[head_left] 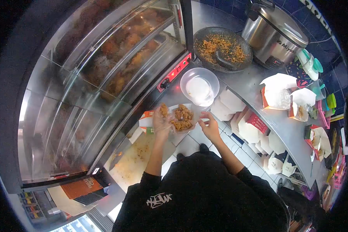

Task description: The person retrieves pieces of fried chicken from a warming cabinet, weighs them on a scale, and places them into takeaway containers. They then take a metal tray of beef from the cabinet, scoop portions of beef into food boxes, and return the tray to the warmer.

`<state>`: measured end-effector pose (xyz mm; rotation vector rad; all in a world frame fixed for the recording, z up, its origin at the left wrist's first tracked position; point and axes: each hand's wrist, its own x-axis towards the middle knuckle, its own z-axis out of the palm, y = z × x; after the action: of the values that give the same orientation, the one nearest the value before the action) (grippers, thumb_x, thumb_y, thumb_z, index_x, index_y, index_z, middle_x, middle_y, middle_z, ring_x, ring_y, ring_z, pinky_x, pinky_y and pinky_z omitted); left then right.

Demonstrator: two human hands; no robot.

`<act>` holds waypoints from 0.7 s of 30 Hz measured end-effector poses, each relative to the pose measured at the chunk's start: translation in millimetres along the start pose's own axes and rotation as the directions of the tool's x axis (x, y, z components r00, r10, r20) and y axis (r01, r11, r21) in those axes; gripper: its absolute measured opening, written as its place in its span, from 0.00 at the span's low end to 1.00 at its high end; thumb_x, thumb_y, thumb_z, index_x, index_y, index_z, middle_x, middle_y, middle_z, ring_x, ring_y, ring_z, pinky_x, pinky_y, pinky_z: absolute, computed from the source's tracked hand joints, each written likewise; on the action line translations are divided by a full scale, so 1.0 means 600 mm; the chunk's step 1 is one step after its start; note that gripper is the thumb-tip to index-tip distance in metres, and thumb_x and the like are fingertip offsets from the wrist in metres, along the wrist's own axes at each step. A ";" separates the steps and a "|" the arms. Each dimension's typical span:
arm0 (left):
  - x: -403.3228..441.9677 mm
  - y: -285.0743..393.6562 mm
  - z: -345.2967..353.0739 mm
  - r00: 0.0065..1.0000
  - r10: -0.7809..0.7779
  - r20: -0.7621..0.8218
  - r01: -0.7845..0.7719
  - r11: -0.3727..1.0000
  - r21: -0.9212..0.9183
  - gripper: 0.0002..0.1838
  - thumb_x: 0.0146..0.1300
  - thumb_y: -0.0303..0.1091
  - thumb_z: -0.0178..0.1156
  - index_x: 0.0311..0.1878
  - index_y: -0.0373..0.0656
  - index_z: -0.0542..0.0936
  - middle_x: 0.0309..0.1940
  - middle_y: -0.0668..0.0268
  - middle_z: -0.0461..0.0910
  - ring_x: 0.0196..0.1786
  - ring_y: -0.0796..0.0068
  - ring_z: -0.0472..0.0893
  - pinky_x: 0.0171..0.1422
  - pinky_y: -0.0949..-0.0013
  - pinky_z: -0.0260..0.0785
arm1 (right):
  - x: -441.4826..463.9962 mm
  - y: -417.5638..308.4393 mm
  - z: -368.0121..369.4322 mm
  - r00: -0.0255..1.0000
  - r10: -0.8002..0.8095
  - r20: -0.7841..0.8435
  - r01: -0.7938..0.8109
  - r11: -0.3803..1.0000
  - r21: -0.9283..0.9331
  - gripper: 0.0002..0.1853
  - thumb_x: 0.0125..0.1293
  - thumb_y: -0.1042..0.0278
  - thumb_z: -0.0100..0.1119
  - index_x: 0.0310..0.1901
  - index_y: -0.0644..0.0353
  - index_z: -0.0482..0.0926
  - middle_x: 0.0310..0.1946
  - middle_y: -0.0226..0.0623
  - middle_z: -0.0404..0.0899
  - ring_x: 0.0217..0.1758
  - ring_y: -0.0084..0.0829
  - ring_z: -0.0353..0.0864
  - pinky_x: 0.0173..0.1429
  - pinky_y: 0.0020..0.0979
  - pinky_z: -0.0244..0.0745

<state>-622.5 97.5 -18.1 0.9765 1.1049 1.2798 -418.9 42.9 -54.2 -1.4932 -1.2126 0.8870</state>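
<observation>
Fried, breaded pieces (183,113) lie in an open paper box (191,108) at the centre of the head view. My left hand (161,123), in what looks like a clear plastic glove, is closed on another breaded piece (164,110) at the box's left side. Close to the box's right edge is my right hand (210,125), bare, with its fingers curved and apart. An orange and white box (146,119) sits just left of my left hand. Above the open box stands a translucent round bowl (199,86).
A glass display cabinet (104,83) with fried food fills the left. A stone mortar (223,49) and a steel cooker (275,33) stand at the back. Paper boxes (276,89) line the right counter. A cutting board (133,158) with crumbs and a knife lies lower left.
</observation>
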 end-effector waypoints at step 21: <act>0.038 -0.017 0.010 0.961 0.275 -0.036 -0.264 0.947 0.183 0.28 0.50 0.10 0.50 0.56 0.42 0.64 0.39 0.63 0.67 0.35 0.73 0.73 0.33 0.69 0.78 | 0.032 -0.043 0.039 0.996 0.084 0.031 -0.080 0.991 -0.110 0.16 0.56 0.77 0.53 0.48 0.68 0.76 0.31 0.52 0.82 0.32 0.40 0.85 0.39 0.36 0.79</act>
<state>-615.0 119.7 -28.6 1.2631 1.1763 1.4575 -442.7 67.4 -34.4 -1.6304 -1.2504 0.9180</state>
